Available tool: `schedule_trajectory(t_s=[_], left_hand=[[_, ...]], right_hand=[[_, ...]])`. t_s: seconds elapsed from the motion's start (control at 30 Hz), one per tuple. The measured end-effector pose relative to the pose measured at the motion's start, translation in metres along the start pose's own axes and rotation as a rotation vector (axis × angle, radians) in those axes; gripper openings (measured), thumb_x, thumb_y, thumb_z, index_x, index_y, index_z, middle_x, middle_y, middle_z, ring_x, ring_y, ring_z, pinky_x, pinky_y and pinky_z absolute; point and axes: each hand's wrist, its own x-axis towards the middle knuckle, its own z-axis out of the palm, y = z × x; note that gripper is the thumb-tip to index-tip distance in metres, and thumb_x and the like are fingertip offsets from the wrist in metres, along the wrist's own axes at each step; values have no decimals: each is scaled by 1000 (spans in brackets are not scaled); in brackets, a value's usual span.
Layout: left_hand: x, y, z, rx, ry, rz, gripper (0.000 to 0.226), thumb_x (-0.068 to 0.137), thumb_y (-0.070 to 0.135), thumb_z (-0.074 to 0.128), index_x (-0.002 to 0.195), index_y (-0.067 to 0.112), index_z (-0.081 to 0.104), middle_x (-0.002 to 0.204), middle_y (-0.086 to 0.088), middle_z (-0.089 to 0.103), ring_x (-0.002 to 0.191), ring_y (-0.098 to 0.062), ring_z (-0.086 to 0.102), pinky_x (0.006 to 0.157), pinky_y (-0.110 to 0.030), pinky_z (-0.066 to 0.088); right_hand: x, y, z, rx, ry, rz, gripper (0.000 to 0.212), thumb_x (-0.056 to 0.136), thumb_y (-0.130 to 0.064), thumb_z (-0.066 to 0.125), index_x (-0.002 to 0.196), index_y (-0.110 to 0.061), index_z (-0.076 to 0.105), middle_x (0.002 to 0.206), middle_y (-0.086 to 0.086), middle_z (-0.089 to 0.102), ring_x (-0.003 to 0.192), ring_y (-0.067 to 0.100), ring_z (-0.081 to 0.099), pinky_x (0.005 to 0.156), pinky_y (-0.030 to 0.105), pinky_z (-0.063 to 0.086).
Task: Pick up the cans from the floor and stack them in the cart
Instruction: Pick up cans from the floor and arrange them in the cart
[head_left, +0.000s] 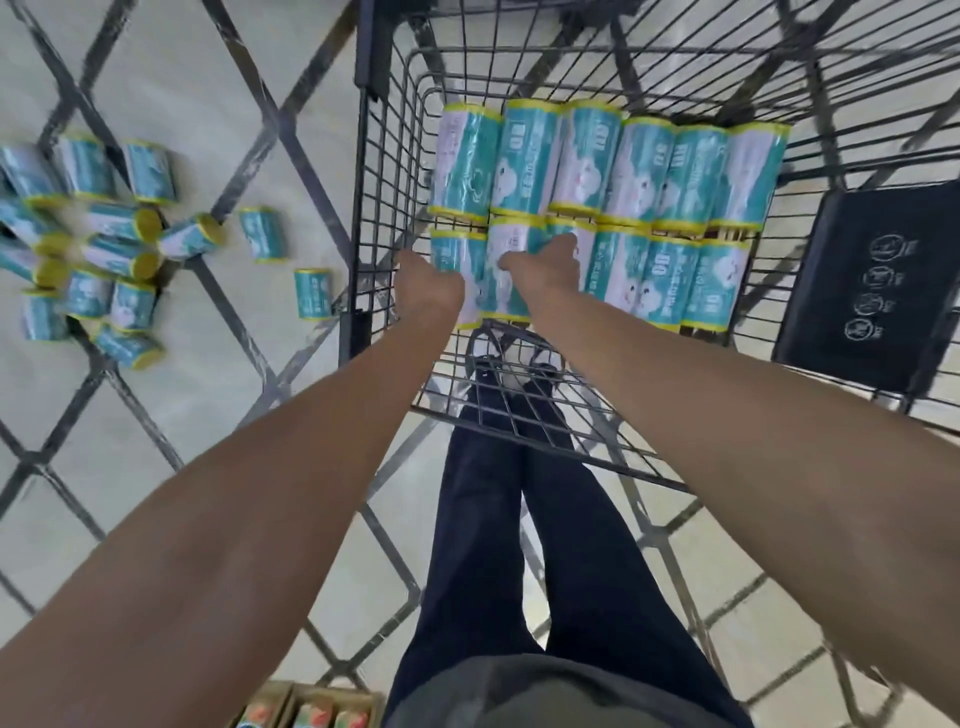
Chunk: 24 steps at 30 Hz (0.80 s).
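Placing stage: both hands reach into the cart (374, 218). Left hand (427, 283) grips a can (457, 270) at the near row's 9 o'clock end; right hand (545, 262) grips the neighbouring can (506, 270). Two rows already stacked. Loose cans (104, 239) lie on the floor (171, 83) at 9 o'clock. Next, likely: let go, turn left, stoop for more.

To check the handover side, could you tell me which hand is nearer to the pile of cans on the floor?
Left. The left hand is inside the cart at its left wall, the side facing the pile of cans. The right hand is further into the cart, on the stacked cans.
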Motion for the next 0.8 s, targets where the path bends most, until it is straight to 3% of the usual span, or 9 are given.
schedule_trajectory(t_s=[0.13, 0.23, 0.37, 0.47, 0.8], left_hand=[[-13, 0, 0, 127, -2, 139, 44, 86, 11, 60, 129, 5, 51, 123, -15, 59, 102, -27, 62, 78, -33, 52], [-29, 3, -5, 198, -28, 237, 45, 84, 12, 60, 128, 7, 51, 124, -15, 55, 105, -30, 61, 82, -39, 55], [-66, 18, -29, 385, -26, 416, 49, 86, 16, 60, 132, 6, 48, 131, -18, 48, 113, -36, 56, 92, -47, 51], [-102, 29, -58, 544, 8, 576, 49, 89, 20, 59, 134, 7, 46, 131, -18, 48, 114, -38, 55, 90, -48, 51], [-244, 10, -167, 819, 270, 832, 38, 91, 24, 50, 128, 13, 50, 123, -13, 53, 110, -37, 55, 90, -46, 45]], right_hand=[[-5, 9, -6, -127, -30, -60, 70, 91, -19, 66, 151, -11, 31, 147, 11, 47, 123, 30, 55, 77, 28, 40], [-22, 13, -15, -264, -58, -149, 65, 94, -21, 59, 153, -10, 33, 143, 13, 50, 119, 30, 58, 70, 27, 41], [-69, 11, -46, -461, -40, -300, 64, 94, -27, 54, 154, -14, 34, 144, 15, 47, 121, 34, 57, 91, 40, 52], [-111, 7, -80, -618, 4, -426, 57, 97, -29, 52, 150, -14, 38, 144, 16, 45, 126, 37, 51, 98, 46, 50], [-270, 19, -146, -956, 228, -775, 52, 98, -39, 51, 144, -16, 42, 136, 15, 50, 121, 37, 51, 92, 50, 51]])
